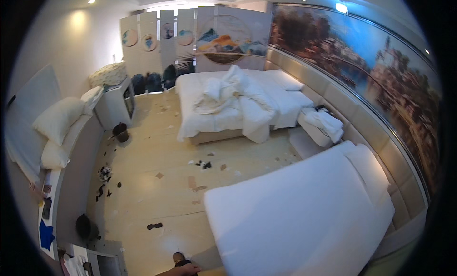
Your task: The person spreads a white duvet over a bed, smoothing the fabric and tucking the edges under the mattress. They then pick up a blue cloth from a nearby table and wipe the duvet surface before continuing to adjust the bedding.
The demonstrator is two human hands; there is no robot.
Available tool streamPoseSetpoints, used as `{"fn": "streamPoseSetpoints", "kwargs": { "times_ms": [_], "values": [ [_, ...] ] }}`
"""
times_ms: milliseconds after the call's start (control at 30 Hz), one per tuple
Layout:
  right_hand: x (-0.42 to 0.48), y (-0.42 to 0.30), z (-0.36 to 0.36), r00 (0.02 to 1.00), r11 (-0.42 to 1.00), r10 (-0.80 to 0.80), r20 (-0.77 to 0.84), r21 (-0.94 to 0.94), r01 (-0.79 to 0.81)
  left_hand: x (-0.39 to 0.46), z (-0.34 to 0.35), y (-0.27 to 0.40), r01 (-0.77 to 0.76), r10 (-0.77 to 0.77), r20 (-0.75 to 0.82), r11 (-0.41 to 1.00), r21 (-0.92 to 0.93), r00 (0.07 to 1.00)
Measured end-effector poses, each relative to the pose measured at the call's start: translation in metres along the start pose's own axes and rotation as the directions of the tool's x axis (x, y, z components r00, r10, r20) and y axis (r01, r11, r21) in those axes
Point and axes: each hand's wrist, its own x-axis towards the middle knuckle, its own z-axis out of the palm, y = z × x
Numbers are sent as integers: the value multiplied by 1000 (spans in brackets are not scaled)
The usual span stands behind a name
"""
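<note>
At the bottom edge one hand, which looks like my left hand (189, 269), reaches in from the lower left. It is only partly in the picture, and I cannot tell whether its fingers hold anything. My shoe (178, 256) shows just above it on the floor. My right hand is out of view. To the right of the visible hand lies a bed with a smooth white sheet (285, 208) and a white pillow (369, 165) at its head. Farther off, a second bed carries a rumpled white duvet (235, 94) and a pillow (287, 79).
Litter, including dark scraps (203, 164) and a black sock-like item (154, 226), is strewn over the floor (150, 197). Two dark bins (120, 132) stand along the left ledge, which holds pillows (59, 120) and a blue cloth (46, 235). White linen (323, 122) covers the nightstand (314, 127).
</note>
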Motion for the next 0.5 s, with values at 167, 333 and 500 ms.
{"fn": "streamPoseSetpoints", "kwargs": {
  "times_ms": [167, 333, 500],
  "values": [
    [13, -54, -16, 977, 937, 212, 26, 278, -211, -23, -103, -59, -110, 89, -176, 987, -114, 980],
    [53, -182, -60, 978, 877, 184, 100, 431, -210, -54, -192, -202, 325, -213, -391, 913, 248, 896],
    [96, -262, -115, 989, 893, 116, 88, 426, -143, 31, -270, -200, 189, -117, -445, 974, 121, 888]
  ]
}}
